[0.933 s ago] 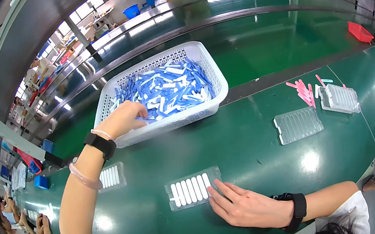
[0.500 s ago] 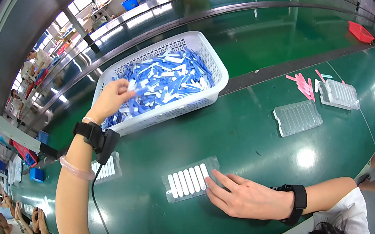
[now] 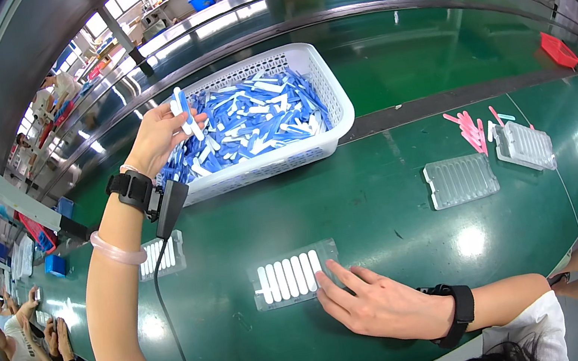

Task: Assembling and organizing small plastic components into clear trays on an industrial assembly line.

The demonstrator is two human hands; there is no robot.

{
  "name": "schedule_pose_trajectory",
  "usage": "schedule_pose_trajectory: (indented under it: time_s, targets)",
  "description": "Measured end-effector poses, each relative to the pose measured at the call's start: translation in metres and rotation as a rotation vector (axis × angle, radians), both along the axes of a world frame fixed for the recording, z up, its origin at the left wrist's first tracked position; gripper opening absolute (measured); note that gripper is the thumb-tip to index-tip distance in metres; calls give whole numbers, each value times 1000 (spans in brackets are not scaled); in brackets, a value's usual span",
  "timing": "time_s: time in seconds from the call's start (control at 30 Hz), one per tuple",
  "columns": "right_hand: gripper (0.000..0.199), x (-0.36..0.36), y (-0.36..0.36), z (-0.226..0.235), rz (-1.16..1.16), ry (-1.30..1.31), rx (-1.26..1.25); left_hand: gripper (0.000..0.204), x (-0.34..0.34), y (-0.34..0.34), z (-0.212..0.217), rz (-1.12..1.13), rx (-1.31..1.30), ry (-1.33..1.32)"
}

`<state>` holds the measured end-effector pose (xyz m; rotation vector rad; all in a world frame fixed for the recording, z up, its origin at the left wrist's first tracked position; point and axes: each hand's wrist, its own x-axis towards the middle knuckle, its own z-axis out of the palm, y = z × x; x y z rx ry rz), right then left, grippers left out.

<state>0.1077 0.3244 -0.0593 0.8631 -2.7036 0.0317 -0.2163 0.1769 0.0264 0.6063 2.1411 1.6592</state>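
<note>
A long green conveyor belt (image 3: 381,188) runs through a factory hall, carrying a white mesh basket (image 3: 323,84) of blue-and-white sticks at its far left and a clear slotted tray (image 3: 293,276), most slots filled, at the near edge. The left hand (image 3: 159,135), down among the sticks a moment ago, is now raised above the basket with fingers closed around a few sticks (image 3: 183,110), so a fresh batch is picked. The right hand (image 3: 381,306) remains flat and open, fingertips touching the tray's right end.

Pink sticks (image 3: 468,127), spare clear trays (image 3: 461,180)
</note>
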Motion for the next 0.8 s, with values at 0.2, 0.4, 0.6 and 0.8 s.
schedule_pose_trajectory:
  time_s: [0.2,0.4,0.6,0.8]
  targets:
    - [34,1,-2,3,-21,-65,28,26,72,-2,33,-145,194,-108]
    - [25,-9,4,21,-28,-174,-367,24,197,-36,38,-243,130,-363]
    - [29,-22,-16,47,-156,-791,-1611,24,234,-64,-13,-232,106,-603]
    - [17,-36,-29,34,-110,-1110,-1617,25,236,-73,-40,-298,226,-755]
